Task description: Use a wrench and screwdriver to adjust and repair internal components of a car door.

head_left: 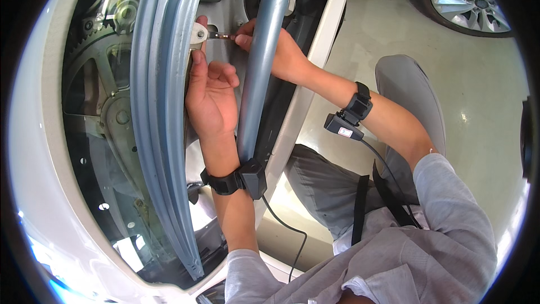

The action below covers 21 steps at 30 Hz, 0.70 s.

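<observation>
Slim, shiny metal tool [220,35]; pinched by right hand's [286,59] thumb and forefinger; probably light, stiff, slippery if oily; best held at fingertip end. Off-white rounded tab [196,36]; beyond those fingertips, beside left hand's [214,101] thumb; left fingers partly curled, grip cannot be told.

beam [160,107]: blue-grey | bar [262,62]: blue-grey | bracket [195,38]: off-white | wristband [224,183]: black | trousers [329,180]: grey

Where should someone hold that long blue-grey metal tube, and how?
Probably around the blue-grey metal tube's bare middle, below the right grip, coming from its right side: it's long and round, good for wrapping around, and the left grip crowds its left side.
</observation>
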Tool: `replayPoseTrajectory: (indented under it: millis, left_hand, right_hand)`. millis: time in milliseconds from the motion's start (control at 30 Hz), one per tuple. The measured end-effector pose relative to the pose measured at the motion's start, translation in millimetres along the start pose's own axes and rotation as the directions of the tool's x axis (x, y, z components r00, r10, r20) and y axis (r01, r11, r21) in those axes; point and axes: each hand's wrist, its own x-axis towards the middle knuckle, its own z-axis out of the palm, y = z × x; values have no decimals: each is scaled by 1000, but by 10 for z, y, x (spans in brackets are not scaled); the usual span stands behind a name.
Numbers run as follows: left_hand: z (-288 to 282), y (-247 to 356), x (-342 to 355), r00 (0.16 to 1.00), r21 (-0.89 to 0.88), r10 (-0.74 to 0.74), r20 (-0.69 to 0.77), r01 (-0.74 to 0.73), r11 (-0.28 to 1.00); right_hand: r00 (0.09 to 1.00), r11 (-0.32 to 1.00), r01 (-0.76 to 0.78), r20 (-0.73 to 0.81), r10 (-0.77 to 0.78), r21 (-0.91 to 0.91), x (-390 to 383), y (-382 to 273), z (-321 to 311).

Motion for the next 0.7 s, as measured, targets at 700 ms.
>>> replayPoseTrajectory:
  millis: [700]
  left_hand:
    - [118,-40,96,985,34,94,144,-99,994]
  right_hand:
    - [842,843,405,-214,-495,-354,100,147,-59]
